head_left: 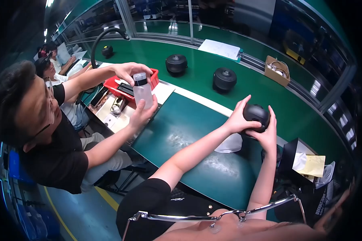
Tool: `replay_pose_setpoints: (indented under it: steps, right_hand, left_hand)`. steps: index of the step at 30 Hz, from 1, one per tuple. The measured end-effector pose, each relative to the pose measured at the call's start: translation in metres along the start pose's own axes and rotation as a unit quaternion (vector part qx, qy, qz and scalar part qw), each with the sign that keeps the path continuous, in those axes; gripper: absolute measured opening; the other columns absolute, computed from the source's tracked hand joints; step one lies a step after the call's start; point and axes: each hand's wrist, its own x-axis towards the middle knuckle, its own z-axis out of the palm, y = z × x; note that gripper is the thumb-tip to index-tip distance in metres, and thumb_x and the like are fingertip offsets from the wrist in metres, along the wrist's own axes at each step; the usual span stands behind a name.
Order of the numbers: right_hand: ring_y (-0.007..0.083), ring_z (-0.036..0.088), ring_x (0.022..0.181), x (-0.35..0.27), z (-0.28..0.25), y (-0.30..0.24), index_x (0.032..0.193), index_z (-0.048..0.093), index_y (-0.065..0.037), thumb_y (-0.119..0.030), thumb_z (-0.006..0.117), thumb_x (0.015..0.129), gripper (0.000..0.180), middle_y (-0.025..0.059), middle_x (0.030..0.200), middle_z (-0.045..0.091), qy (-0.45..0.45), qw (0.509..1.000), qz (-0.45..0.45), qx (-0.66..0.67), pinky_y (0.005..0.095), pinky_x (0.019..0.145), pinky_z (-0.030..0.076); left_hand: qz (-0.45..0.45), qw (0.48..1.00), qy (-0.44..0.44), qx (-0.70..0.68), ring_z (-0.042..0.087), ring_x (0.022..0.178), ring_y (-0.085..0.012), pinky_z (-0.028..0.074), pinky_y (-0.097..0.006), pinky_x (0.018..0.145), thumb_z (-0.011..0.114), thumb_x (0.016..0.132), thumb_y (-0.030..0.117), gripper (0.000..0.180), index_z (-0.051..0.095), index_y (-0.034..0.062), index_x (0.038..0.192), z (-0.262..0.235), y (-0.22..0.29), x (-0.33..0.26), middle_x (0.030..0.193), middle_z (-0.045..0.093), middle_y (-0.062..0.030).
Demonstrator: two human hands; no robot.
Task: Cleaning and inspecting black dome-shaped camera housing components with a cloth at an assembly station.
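A black, rounded housing (256, 114) is held up between my two hands, above the far right part of the green work mat (189, 132). My left hand (239, 119) grips its left side, with the thumb across the lower front. From the right, my right hand (268, 134) wraps round it, its fingers pointing up along the side. The exact kind of the housing does not show. Below my hands, partly behind my left forearm, a white cloth (231, 143) lies crumpled on the mat.
A co-worker at my left holds a translucent bottle (142, 94). Beyond the mat, similar black housings (224, 78) (176, 64) stand on the green conveyor belt (201, 76). A red bin (153, 76), papers (219, 50), a cardboard box (277, 71) and a black box (290, 154) are around.
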Motion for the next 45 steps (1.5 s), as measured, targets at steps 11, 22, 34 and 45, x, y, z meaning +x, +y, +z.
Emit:
replay_pose_setpoints:
  steps: [11,22,34,45]
  right_hand:
    - [0.0245,0.047,0.114,0.006,0.027,0.057,0.123,0.047,-0.010,-0.044,0.044,0.087,0.050,0.0085,0.125,0.048,-0.032,0.656,0.259,0.708,0.0456,0.092,0.042]
    - [0.0188,0.055,0.102,0.010,0.024,0.052,0.118,0.049,-0.008,-0.042,0.047,0.089,0.045,0.0065,0.112,0.055,-0.049,0.768,0.284,0.572,0.0362,0.083,0.047]
    - [0.0226,0.054,0.101,0.004,0.012,0.048,0.126,0.038,-0.006,-0.008,0.071,0.068,0.067,0.0097,0.116,0.050,-0.050,0.883,0.086,0.458,0.0335,0.084,0.047]
    - [0.0280,0.047,0.114,-0.004,0.022,0.046,0.135,0.027,-0.015,-0.027,0.063,0.073,0.073,0.0100,0.128,0.043,-0.143,0.702,0.195,0.670,0.0486,0.084,0.048]
  left_hand:
    - [-0.060,0.966,0.135,0.214,0.059,0.052,-0.0130,0.046,-0.029,0.044,0.048,0.089,0.033,0.051,0.043,-0.0015,0.125,-0.006,-0.015,0.004,0.052,0.055,-0.0078]
    - [0.201,0.916,-0.070,0.339,0.028,0.123,-0.0424,0.031,-0.050,0.098,0.083,0.047,0.026,0.100,0.034,0.0224,0.134,-0.010,0.031,-0.008,0.134,0.027,-0.0213]
    - [0.138,0.988,0.049,0.052,0.039,0.111,-0.0296,0.036,-0.038,0.094,0.084,0.050,0.028,0.092,0.039,0.0079,0.128,-0.017,0.024,0.004,0.117,0.039,-0.0143]
    - [-0.031,0.922,0.021,-0.386,0.062,0.087,-0.0186,0.051,-0.028,0.078,0.056,0.083,-0.001,0.026,0.057,-0.0056,0.108,-0.040,0.024,0.003,0.100,0.062,-0.0169]
